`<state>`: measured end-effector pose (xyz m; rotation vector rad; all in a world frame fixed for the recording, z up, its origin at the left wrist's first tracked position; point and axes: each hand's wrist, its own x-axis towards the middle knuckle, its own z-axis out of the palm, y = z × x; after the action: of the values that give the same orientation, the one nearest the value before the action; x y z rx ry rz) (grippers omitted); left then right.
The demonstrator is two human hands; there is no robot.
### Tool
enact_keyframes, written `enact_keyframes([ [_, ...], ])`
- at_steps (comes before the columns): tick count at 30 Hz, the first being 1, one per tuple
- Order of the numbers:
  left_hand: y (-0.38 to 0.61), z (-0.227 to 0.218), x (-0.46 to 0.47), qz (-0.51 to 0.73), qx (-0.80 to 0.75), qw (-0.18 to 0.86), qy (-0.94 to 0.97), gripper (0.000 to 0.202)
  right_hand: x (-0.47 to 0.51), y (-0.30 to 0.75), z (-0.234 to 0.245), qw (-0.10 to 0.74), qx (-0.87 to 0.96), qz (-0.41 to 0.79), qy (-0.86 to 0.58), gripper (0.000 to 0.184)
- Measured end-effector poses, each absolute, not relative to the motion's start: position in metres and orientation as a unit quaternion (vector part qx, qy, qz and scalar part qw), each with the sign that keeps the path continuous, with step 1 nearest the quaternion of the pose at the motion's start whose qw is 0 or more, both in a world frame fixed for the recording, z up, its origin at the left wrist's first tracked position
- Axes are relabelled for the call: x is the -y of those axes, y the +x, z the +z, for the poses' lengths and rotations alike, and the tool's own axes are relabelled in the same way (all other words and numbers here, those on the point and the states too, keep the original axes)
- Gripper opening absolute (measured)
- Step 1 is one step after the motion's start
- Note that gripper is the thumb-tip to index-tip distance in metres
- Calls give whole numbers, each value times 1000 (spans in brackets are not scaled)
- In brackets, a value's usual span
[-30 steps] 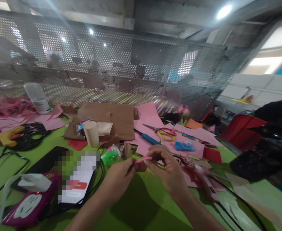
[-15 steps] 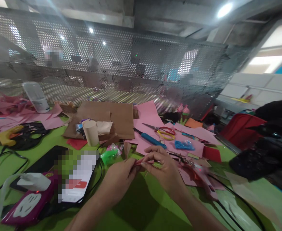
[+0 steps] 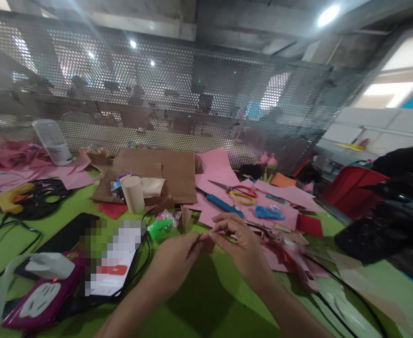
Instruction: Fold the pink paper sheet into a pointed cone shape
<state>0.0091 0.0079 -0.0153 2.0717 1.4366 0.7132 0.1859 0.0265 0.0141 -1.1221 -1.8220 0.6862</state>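
Observation:
Both hands meet over the green table [image 3: 206, 310], fingertips close together. My left hand [image 3: 176, 260] is closed, thumb and forefinger pinching a small folded pink piece of paper [image 3: 206, 238]. From the other side, my right hand [image 3: 239, 244] pinches at the same piece with thumb and forefinger, its other fingers curled above. Much of the piece is hidden by the fingers. Right of my right hand lies a pink glue gun [image 3: 304, 270] with a black cable. Just beyond that hand are a blue-handled tool [image 3: 223, 205] and scissors [image 3: 243, 195] with red and yellow handles.
At left lie a phone [image 3: 121, 263] and a purple power bank [image 3: 42, 298] with cables. A cardboard tube [image 3: 133, 196] stands before brown cardboard [image 3: 178, 171]. Pink paper [image 3: 215, 164], a blue packet [image 3: 269, 212] and a green wrapped item [image 3: 160, 227] lie beyond my hands.
The pink piece has turned slightly between my fingertips, and my right fingers have shifted a little on it. My arms and the table items stay in place.

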Motion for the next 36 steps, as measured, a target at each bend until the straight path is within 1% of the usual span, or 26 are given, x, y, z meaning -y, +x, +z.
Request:
enact_keyframes([
  [3,9,-14,-8,263,-531,264,761,27,-26,185,15,432,731,279,-448,12],
  [10,8,-13,-7,290,-524,299,743,27,-29,186,13,426,717,311,-455,11],
  [20,7,-11,-7,336,-508,354,710,40,-30,186,12,450,716,301,-441,8],
  [23,8,-10,-6,343,-498,361,710,42,-29,186,12,450,706,323,-441,9],
  [31,9,-5,-5,353,-487,364,711,38,-30,184,9,463,646,398,-459,19],
  [34,9,-5,-4,352,-485,361,714,35,-32,185,6,482,622,408,-462,27],
  [36,9,-5,-4,348,-487,355,718,34,-32,186,6,474,621,422,-460,31],
])
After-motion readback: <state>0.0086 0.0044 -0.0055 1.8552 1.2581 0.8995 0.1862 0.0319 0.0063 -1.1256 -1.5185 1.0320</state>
